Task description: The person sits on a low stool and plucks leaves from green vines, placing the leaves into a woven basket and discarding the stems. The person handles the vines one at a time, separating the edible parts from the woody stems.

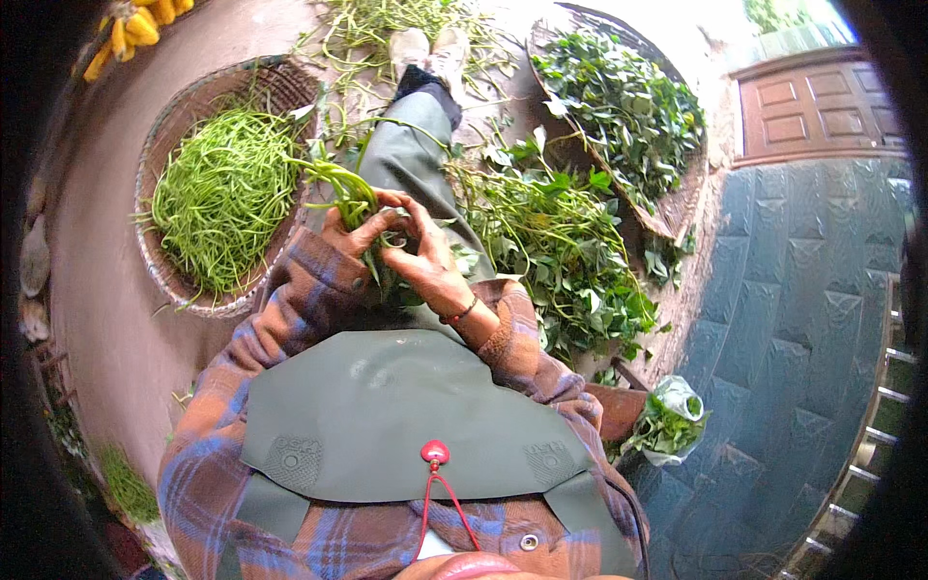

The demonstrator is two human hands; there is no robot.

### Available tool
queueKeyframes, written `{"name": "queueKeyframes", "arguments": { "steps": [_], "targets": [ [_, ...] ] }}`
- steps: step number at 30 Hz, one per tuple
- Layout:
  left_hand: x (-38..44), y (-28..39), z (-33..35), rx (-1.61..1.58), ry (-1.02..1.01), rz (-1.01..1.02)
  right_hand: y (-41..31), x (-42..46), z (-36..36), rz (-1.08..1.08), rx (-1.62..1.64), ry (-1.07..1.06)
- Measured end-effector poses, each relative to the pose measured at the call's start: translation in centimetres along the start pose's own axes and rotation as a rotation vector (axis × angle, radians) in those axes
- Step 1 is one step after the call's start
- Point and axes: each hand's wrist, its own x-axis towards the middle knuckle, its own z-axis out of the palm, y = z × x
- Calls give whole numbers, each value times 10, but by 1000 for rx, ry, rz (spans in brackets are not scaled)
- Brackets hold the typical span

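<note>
My left hand [346, 233] is closed around a bunch of green leaf stems [348, 190] above my lap, with the stem ends pointing up and left. Against it, my right hand [429, 255] bends its thumb and fingers around a leafy stem [392, 239], partly hidden between the two hands. To the left, a round woven basket [151, 254] holds a heap of trimmed green stems [221, 192]. Beside my right leg lies a pile of leafy vines [551, 246]. Farther right, a large woven tray [641, 210] is heaped with loose green leaves [616, 101].
Long stems [348, 36] are strewn on the floor around my shoes [429, 52]. A plastic bag of greens [668, 420] sits at my right, near a blue panelled door [768, 326]. Yellow fruit [130, 32] appears at upper left. A grey-green apron [377, 406] covers my front.
</note>
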Motion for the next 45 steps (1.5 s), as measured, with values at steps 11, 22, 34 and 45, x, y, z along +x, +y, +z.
{"name": "queueKeyframes", "arguments": {
  "steps": [11,22,34,45],
  "targets": [
    [-9,-84,-102,-1531,31,-399,82,98,-147,-22,-728,310],
    [-49,-100,-104,-686,659,-789,117,110,-100,-53,-668,157],
    [-71,-81,-243,110,1058,-408,33,-47,-153,103,-583,186],
    [-84,-94,-230,96,1175,-548,36,33,-81,-203,-1288,60]
  ]
}}
